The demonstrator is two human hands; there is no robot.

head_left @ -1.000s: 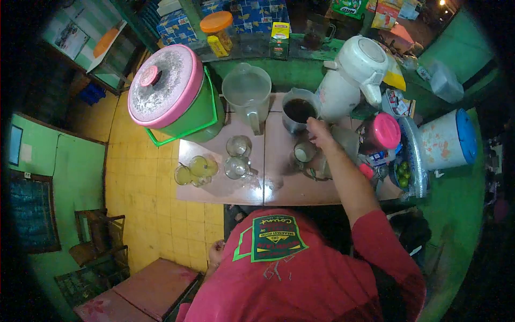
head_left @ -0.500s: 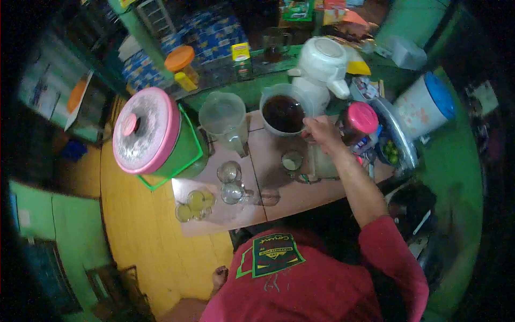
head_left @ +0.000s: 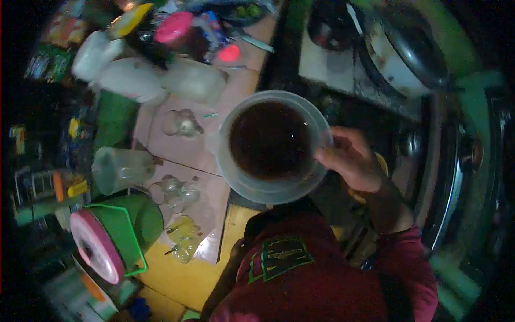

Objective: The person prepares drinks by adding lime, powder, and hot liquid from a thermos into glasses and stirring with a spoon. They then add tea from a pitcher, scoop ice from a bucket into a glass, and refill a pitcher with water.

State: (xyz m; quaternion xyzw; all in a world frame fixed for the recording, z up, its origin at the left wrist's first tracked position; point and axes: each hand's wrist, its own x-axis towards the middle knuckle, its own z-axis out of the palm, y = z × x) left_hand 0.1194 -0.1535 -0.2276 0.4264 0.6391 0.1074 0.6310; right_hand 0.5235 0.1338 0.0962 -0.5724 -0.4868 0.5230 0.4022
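Note:
My right hand point(head_left: 351, 158) is closed at the right side of a clear plastic pitcher point(head_left: 220, 153) of dark brown liquid, held up in front of my chest. The pitcher is upright, seen from above. My left hand does not show; the dark area left of my shirt hides it. Left of the pitcher, a glass mug point(head_left: 185, 123) stands on the pink tiled table point(head_left: 153, 126). Further down the table are clear glasses point(head_left: 174, 193) and glasses with a yellow-green content point(head_left: 183, 236).
An empty clear pitcher point(head_left: 120, 169) and a green bucket with a pink lid point(head_left: 142, 220) are at the left. A white thermos point(head_left: 129, 80) and a pink-lidded jar point(head_left: 174, 28) stand at the upper left. A large pot point(head_left: 394, 59) sits on the stove area, upper right.
The view has turned to the right, away from the table. My right hand has lifted the pitcher of dark liquid off the table and brought it close to my body. My left hand has gone out of sight.

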